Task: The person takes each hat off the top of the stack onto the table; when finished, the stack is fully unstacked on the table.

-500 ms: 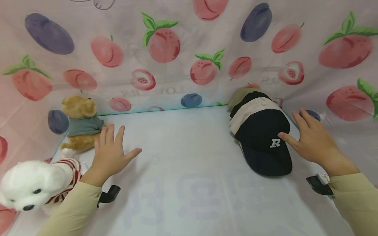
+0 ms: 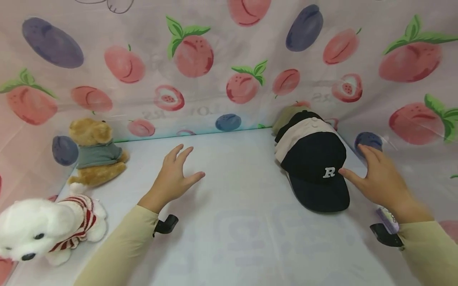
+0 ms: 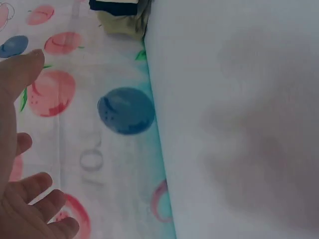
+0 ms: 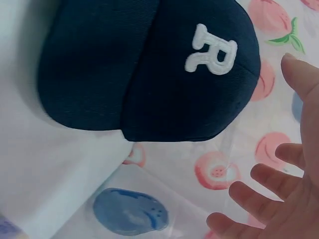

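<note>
Several caps sit nested in a row at the right of the table, the front one a dark navy cap [image 2: 315,159] with a white letter R. My right hand [image 2: 383,180] hovers just right of this cap, thumb towards the R and fingers spread. In the right wrist view the cap's brim [image 4: 89,69] shows beside my spread fingers [image 4: 254,199]. Behind the dark cap come a cream cap [image 2: 298,135] and an olive one [image 2: 284,118]. Over the table's left middle my left hand [image 2: 173,176] is raised, fingers apart, holding nothing.
A brown plush bear [image 2: 96,171] in a grey-green shirt sits at the back left. Nearer on the left lies a white plush dog [image 2: 46,222] in a red-striped top. Fruit-printed cloth [image 2: 200,95] hangs behind the white table [image 2: 229,174].
My left hand has moved right, away from the plush bear, towards the middle of the table. The right hand has stayed beside the caps, and the head view has shifted slightly.
</note>
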`<state>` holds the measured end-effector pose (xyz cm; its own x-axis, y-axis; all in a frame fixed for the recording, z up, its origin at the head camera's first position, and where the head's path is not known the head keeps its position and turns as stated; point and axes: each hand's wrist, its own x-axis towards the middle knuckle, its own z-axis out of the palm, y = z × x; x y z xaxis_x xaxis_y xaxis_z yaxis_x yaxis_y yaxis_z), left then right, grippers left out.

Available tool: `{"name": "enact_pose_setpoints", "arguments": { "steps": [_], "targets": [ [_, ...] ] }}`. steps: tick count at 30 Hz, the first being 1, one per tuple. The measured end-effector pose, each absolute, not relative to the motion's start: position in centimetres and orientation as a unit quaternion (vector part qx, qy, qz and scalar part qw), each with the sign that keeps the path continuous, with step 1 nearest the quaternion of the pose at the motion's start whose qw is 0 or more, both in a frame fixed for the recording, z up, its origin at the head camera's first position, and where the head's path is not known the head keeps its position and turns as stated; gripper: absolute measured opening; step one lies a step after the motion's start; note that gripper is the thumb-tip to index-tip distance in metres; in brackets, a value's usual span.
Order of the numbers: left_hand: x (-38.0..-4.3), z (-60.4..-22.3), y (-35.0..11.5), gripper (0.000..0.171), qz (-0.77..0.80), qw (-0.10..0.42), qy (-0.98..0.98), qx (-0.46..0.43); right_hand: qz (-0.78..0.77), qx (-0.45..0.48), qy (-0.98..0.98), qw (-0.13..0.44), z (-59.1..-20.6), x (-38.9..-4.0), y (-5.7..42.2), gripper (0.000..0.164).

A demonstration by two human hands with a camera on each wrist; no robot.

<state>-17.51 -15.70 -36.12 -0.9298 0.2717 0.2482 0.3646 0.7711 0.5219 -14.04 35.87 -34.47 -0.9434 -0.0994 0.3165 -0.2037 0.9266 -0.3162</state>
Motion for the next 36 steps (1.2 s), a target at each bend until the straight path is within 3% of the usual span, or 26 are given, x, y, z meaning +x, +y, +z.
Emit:
{"name": "enact_pose_setpoints", "arguments": {
  "steps": [36],
  "targets": [
    [-24.0, -35.7, 1.9, 0.074, -0.385, 0.005, -0.865, -0.323, 0.255, 0.05, -0.959, 0.112, -40.8, -10.2, 35.8, 0.087]
  ]
}}
